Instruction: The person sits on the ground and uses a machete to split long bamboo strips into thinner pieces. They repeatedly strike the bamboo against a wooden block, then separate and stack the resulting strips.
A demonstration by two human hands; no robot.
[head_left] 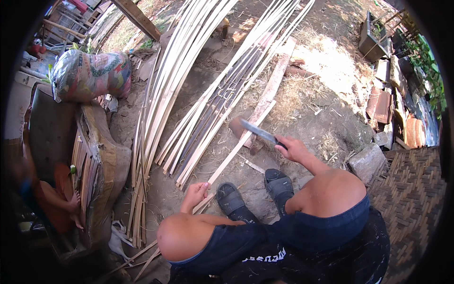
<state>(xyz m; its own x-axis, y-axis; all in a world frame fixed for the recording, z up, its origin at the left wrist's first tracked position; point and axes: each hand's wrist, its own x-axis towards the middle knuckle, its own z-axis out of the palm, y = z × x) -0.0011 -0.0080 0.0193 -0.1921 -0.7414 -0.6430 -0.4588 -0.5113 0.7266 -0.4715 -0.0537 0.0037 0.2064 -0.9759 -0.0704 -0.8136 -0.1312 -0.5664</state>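
Observation:
My left hand (pixel 195 195) is closed round the near end of a pale wooden strip (pixel 231 155), likely split bamboo, beside my left knee. The strip slants up and away to the right, its far part over a plank (pixel 275 78) on the ground. In my right hand (pixel 294 149) is the dark handle of a large knife (pixel 259 131), fingers wrapped round it. The blade points left and crosses over the strip near the plank; I cannot tell whether it touches. A short pale offcut (pixel 254 166) lies between my sandalled feet.
Two long bundles of strips (pixel 163 99) (pixel 227 90) lie on the ground ahead and left. A stuffed sack (pixel 92 75) sits on a worn seat at left, where another person's hand (pixel 74 203) shows. A stone (pixel 369 163) and a woven mat (pixel 409 203) are at right.

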